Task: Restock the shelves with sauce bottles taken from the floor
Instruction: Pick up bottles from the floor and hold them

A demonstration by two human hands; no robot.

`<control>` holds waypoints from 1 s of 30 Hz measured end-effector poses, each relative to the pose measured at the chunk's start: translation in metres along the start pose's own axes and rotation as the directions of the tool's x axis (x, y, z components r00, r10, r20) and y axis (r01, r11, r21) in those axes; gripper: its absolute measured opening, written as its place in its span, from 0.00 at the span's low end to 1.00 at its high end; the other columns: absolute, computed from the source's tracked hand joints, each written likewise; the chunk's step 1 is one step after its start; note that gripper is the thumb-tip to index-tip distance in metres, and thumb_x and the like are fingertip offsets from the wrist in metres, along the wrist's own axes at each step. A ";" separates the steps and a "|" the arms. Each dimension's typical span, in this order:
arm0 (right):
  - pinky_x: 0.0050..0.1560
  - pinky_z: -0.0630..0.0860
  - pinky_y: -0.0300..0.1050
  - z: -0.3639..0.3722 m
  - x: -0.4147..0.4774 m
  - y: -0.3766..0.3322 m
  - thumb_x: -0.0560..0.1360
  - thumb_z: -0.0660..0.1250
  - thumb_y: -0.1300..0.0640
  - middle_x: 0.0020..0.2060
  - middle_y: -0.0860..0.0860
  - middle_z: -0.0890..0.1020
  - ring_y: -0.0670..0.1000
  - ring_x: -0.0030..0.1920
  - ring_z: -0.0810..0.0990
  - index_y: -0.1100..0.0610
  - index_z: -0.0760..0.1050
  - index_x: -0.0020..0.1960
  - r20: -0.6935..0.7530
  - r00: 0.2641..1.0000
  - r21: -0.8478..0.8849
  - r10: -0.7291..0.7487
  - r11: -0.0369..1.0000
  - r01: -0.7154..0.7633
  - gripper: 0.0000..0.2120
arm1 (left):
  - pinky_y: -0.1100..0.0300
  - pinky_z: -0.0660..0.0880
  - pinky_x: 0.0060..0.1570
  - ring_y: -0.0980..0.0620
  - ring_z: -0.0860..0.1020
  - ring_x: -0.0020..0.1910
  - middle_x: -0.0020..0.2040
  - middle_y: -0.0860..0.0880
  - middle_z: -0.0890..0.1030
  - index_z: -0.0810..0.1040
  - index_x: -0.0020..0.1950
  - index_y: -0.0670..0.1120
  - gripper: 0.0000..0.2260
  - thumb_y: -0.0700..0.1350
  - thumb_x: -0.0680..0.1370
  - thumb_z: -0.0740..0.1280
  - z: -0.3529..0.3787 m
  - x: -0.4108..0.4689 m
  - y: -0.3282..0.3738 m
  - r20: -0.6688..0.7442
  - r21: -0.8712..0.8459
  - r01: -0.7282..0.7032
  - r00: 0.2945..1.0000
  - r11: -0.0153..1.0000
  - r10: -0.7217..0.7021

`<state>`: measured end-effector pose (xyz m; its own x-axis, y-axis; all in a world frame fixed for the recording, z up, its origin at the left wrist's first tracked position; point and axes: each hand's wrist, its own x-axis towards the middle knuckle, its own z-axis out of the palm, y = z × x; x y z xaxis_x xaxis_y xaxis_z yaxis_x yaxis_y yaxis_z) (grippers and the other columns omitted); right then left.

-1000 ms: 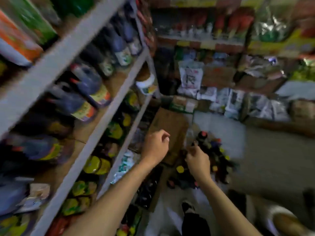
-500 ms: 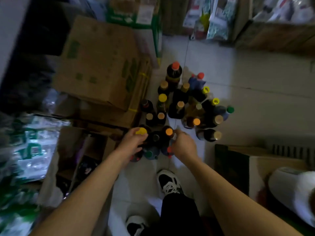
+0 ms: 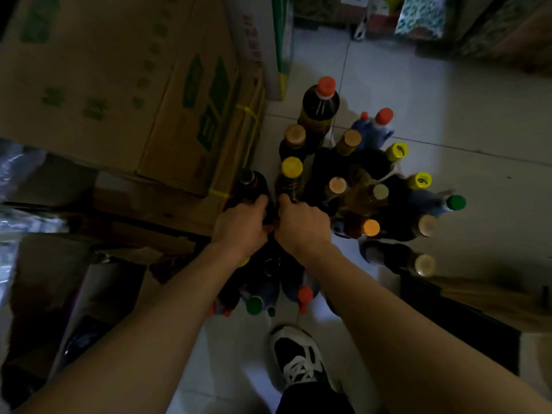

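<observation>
Sauce bottles point(image 3: 363, 198), dark plastic with coloured caps, stand clustered on pale floor tiles point(image 3: 448, 115) just right of a brown cardboard box point(image 3: 119, 85). Nearest the box, the left hand point(image 3: 242, 225) grips a dark-capped bottle point(image 3: 251, 186). The right hand point(image 3: 301, 224), close beside, grips a yellow-capped bottle point(image 3: 291, 174).

The room is dim. A pale tiled floor point(image 3: 448, 94) with thin dark grout lines catches cool light at the upper right and darkens toward the bottom. 1 large brown cardboard box point(image 3: 104, 85) with green printing fills the upper left, bound by a yellow strap point(image 3: 249, 115). A white-and-green carton point(image 3: 279, 40) stands just behind it. Torn flat cardboard point(image 3: 134, 249) lies at lower left. Green patterned packaging point(image 3: 421, 13) sits along the far edge.
</observation>
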<state>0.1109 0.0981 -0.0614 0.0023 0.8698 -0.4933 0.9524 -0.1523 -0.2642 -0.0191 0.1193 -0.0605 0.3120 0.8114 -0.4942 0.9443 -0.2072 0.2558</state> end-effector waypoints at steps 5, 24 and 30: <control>0.27 0.56 0.45 0.016 0.008 0.002 0.79 0.61 0.55 0.44 0.58 0.79 0.57 0.31 0.68 0.55 0.64 0.59 -0.039 0.999 0.043 0.001 0.999 0.001 0.12 | 0.56 0.64 0.28 0.41 0.78 0.39 0.41 0.45 0.78 0.70 0.54 0.46 0.08 0.47 0.78 0.64 0.003 0.006 -0.008 -0.064 -0.019 -0.071 0.996 0.997 0.069; 0.28 0.60 0.47 -0.024 -0.029 -0.005 0.81 0.61 0.51 0.36 0.55 0.74 0.59 0.32 0.70 0.57 0.65 0.58 -0.162 0.987 0.110 -0.012 0.993 0.031 0.12 | 0.55 0.69 0.27 0.45 0.76 0.31 0.30 0.52 0.74 0.73 0.50 0.49 0.07 0.51 0.76 0.66 -0.115 -0.052 -0.005 -0.205 -0.046 -0.270 0.945 0.962 0.255; 0.26 0.57 0.47 -0.099 -0.082 -0.032 0.81 0.60 0.50 0.31 0.49 0.67 0.55 0.28 0.67 0.58 0.66 0.59 -0.204 0.979 0.142 0.005 0.990 0.025 0.13 | 0.59 0.67 0.25 0.54 0.74 0.30 0.31 0.54 0.75 0.70 0.46 0.56 0.06 0.54 0.74 0.66 -0.216 -0.111 0.005 -0.196 -0.117 -0.281 0.947 0.952 0.256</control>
<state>0.1102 0.0780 0.0698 0.0690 0.9466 -0.3151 0.8994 -0.1957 -0.3909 -0.0713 0.1464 0.1754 0.5161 0.8223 -0.2398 0.7991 -0.3616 0.4803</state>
